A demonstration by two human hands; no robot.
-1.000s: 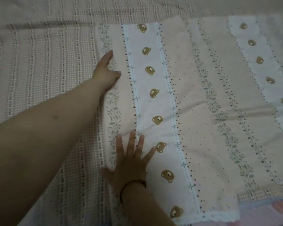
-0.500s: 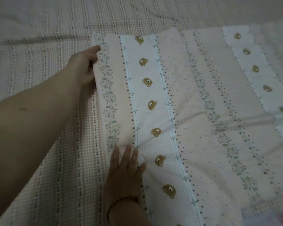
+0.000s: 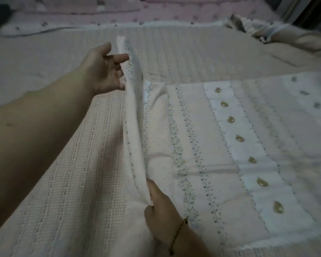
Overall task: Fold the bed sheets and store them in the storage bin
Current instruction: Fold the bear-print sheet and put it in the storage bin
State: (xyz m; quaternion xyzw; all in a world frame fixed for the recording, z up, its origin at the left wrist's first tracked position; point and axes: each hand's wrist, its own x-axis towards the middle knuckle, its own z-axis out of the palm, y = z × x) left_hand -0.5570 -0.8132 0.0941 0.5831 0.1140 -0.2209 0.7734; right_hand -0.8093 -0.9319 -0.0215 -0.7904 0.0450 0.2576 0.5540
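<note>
Bed sheet, spread flat over the right side of the bed, with only its left edge lifted into a long standing fold that runs from near to far.

At the far end of that fold, left hand, reached out on a long, nearly straight arm, palm turned toward the cloth. Fingers almost straight and slightly spread, tips touching the raised edge, thumb up and clear of it; a corner of cloth poking up above the index finger.

At the near end, right hand, wrist low, thumb and curled fingers pinching a bunch of the fold. Thin dark bracelet around that wrist.

Soft, thin cotton, pale pink and white in lengthwise stripes: dotted lines, leafy sprigs, a checked white band with a row of small brown motifs, blurred here.

Underneath and to the left, bedspread, beige, woven in fine checks with raised stitched ribs.

Along the far edge, pink quilted bedding; in the far right corner, crumpled beige cloth.
</note>
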